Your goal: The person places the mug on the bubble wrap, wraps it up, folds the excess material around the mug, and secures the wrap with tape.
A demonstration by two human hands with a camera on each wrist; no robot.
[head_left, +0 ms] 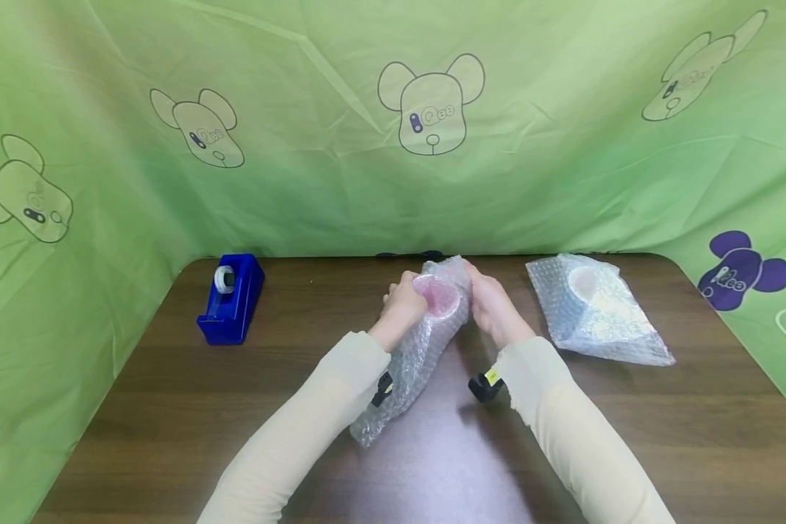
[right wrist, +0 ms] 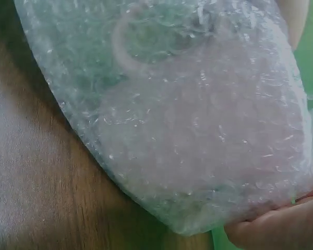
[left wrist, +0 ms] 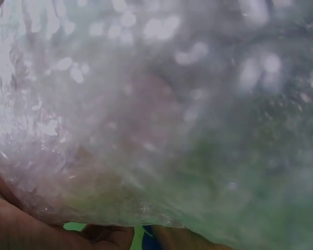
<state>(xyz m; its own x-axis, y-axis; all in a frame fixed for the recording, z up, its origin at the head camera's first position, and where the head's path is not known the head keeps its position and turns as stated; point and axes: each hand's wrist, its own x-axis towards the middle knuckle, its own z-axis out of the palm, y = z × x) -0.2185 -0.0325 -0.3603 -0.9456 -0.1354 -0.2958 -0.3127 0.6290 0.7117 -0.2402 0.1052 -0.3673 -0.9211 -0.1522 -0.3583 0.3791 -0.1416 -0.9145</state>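
A pink mug (head_left: 440, 297) sits in a sheet of clear bubble wrap (head_left: 418, 358), its open mouth facing up toward the head view. My left hand (head_left: 402, 306) grips the wrapped mug on its left side near the rim. On the opposite side, my right hand (head_left: 494, 302) holds the wrap's far right edge, fingers partly hidden behind it. Through the bubble wrap (right wrist: 198, 130) in the right wrist view, the mug's curved handle (right wrist: 126, 47) shows faintly. Bubble wrap (left wrist: 146, 130) fills most of the left wrist view, with fingertips (left wrist: 107, 237) below it.
A blue tape dispenser (head_left: 231, 298) with a roll of tape stands at the table's back left. At the back right lies another bubble-wrapped bundle (head_left: 596, 309) with a white round rim (head_left: 583, 282). A green printed curtain (head_left: 340, 182) hangs behind the brown table (head_left: 170, 407).
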